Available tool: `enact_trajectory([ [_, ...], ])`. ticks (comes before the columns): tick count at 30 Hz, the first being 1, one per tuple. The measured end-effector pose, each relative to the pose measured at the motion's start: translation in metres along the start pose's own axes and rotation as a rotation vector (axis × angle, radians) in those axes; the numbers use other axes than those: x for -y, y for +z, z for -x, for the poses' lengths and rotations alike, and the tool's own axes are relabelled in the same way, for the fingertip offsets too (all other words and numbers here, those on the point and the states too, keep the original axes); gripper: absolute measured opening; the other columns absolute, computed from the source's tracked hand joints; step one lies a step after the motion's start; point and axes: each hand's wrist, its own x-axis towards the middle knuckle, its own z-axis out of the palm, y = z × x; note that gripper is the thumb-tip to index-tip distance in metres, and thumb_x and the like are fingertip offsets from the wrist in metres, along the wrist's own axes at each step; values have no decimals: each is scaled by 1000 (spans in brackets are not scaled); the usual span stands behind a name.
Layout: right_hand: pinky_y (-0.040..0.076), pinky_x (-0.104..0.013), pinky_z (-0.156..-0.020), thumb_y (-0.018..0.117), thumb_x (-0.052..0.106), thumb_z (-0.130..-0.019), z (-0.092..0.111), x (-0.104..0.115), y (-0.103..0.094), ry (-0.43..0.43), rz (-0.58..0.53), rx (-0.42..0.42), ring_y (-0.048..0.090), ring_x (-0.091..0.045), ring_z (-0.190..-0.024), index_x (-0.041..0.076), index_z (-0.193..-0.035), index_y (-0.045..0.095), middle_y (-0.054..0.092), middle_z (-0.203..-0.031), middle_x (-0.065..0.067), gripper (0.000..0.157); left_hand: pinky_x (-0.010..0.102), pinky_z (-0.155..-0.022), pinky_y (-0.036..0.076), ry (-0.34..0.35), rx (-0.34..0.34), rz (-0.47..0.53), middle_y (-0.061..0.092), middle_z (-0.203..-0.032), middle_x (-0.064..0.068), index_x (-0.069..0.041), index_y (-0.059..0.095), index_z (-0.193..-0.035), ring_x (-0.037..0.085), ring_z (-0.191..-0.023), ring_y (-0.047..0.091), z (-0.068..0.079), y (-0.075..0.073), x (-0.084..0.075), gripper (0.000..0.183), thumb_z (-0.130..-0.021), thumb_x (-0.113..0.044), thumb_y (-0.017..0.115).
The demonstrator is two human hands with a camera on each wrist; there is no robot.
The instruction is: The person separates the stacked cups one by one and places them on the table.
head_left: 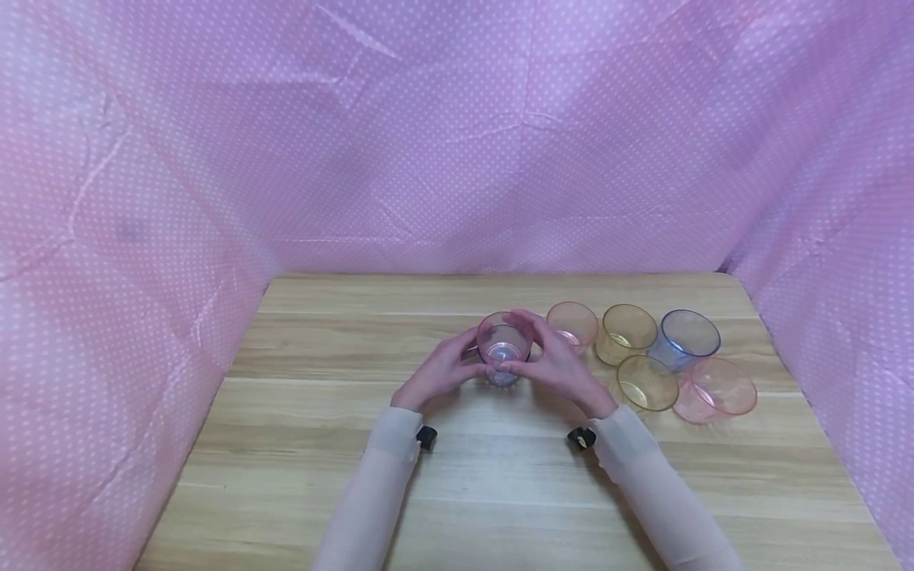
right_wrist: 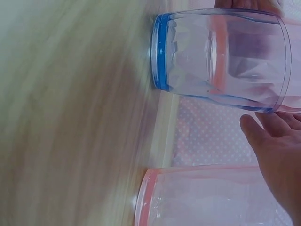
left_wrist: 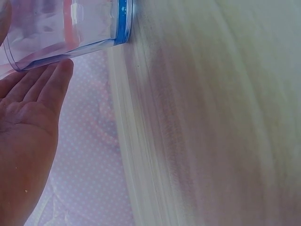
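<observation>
A clear pink cup (head_left: 504, 337) sits nested in a clear cup with a blue base (right_wrist: 188, 52), upright above the table's middle. Through the blue cup's wall the pink base ring (right_wrist: 219, 54) shows, apart from the blue base. My left hand (head_left: 444, 366) holds the blue cup (left_wrist: 89, 23) from the left, its fingers along the wall. From the right, my right hand (head_left: 564, 366) grips the pink cup near the rims, index finger at the far side and thumb in front. Some fingertips are hidden behind the cups.
To the right stand several upright cups: a pink cup (head_left: 571, 321) close to my right hand, a yellow cup (head_left: 627, 337), a blue cup (head_left: 689, 337), another yellow cup (head_left: 646, 385) and another pink cup (head_left: 721, 388). Pink dotted cloth (head_left: 457, 159) surrounds the wooden table (head_left: 300, 468).
</observation>
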Motion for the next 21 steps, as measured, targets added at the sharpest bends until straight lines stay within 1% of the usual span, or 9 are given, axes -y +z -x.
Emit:
enact_trajectory([
  [2,34,-51,-123,91,17,-80,1,0,0,0,2,-7,46,-32,-144,2,-155,38,52,-154,-12,93,35,-117,44,-4,-1,1,56,-150,13,-14,41,-159,28,-137,54,0,0,0,77,-93,-16,79],
  [8,28,-55,-125,91,17,-80,2,5,-1,2,-41,-25,44,-30,-145,5,-156,37,50,-156,-9,94,34,-118,42,-10,-5,-16,56,-151,10,-14,40,-160,25,-138,54,1,0,0,78,-92,-20,80],
  [12,27,-54,-125,90,14,-80,2,9,-2,-12,-75,-35,42,-29,-147,4,-156,36,50,-156,-7,94,34,-118,42,-12,-8,-33,55,-151,9,-14,40,-160,24,-139,53,1,0,-1,79,-92,-22,80],
  [15,26,-52,-126,89,11,-81,3,11,-3,-22,-92,-42,40,-27,-149,4,-156,36,50,-156,-7,92,34,-119,41,-16,-10,-39,55,-152,9,-14,41,-159,23,-139,53,1,0,-1,78,-92,-22,80],
  [18,25,-51,-127,89,9,-81,4,14,-4,-35,-92,-50,39,-26,-149,6,-155,37,50,-156,-6,90,34,-119,41,-16,-12,-41,54,-153,9,-13,42,-159,24,-139,52,1,1,-2,78,-92,-21,80],
  [21,23,-52,-127,89,11,-82,5,18,-5,-52,-64,-64,38,-26,-149,8,-155,38,50,-156,-5,89,35,-119,41,-9,-15,-35,53,-153,11,-11,42,-158,25,-139,52,1,1,-2,77,-92,-19,80],
])
